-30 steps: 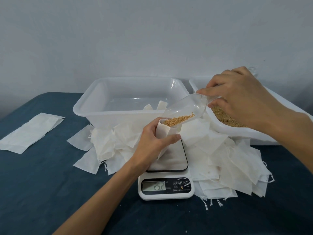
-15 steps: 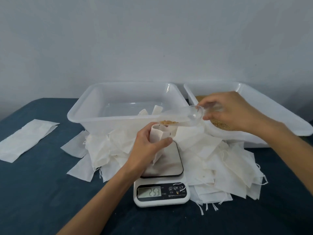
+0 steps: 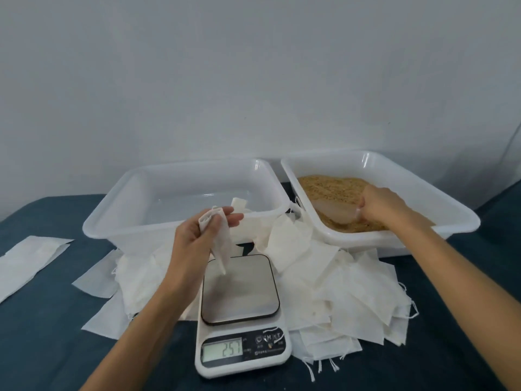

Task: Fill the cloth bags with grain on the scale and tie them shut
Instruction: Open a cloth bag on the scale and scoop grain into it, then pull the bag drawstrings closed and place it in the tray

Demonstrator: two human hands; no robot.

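Note:
My left hand (image 3: pixel 194 241) pinches a white cloth bag (image 3: pixel 218 238) near its top and holds it upright over the back of the scale (image 3: pixel 239 292), whose display reads 257. Whether the bag's bottom touches the steel platform I cannot tell. My right hand (image 3: pixel 386 204) grips the handle of a clear plastic scoop (image 3: pixel 335 211) lying in the brown grain (image 3: pixel 329 187) inside the white tub (image 3: pixel 448 210) at the right.
A second white tub (image 3: pixel 118 221) stands behind the scale with a few bags in it. Several flat cloth bags (image 3: pixel 352 292) lie heaped around the scale on the dark blue table. A white sheet (image 3: pixel 25 261) lies at the far left.
My right hand has carried the scoop away from the bag's mouth and down into the grain tub. The left hand still holds the bag. The scale reading rose from 252 to 257.

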